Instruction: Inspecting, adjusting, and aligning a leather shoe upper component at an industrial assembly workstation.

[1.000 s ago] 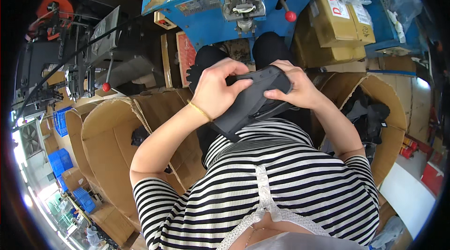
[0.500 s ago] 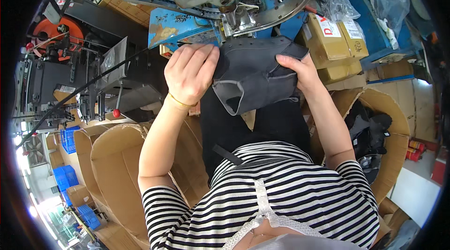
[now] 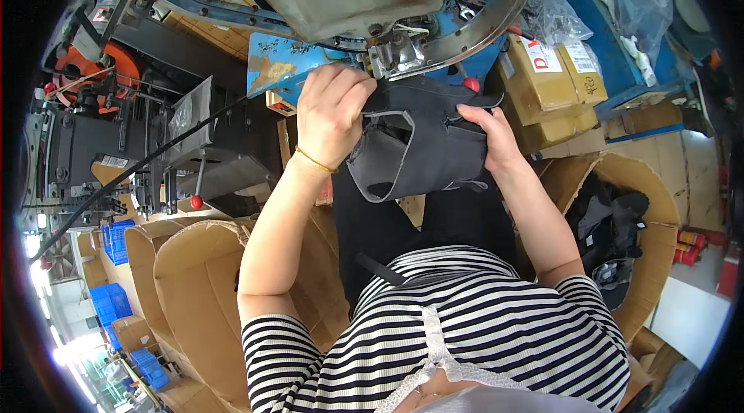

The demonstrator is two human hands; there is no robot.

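Observation:
A dark grey sewn fabric piece (image 3: 443, 151) is stretched between my hands above my lap, its far edge close under the metal jaw of a machine (image 3: 399, 56). The side toward my left gapes open as a wide loop. My left hand (image 3: 335, 115) is closed at the piece's upper left edge, the fingers bent over and the fingertips partly hidden. With my right hand (image 3: 500, 138) I grip the right end, thumb on top and the other fingers underneath. A red knob (image 3: 470, 84) shows just beyond the far edge.
A blue work plate (image 3: 283, 64) with small dark bits lies left of the jaw. Taped cardboard boxes (image 3: 542, 76) stand at the right. An open carton (image 3: 659, 235) holds dark fabric pieces (image 3: 608, 223). Another open carton (image 3: 201, 273) is at my left, near a red-knobbed lever (image 3: 196, 201).
The fabric piece has tilted and come slightly nearer me, opening its loop wider. My left hand has shifted right. The red knob behind the piece has come into sight.

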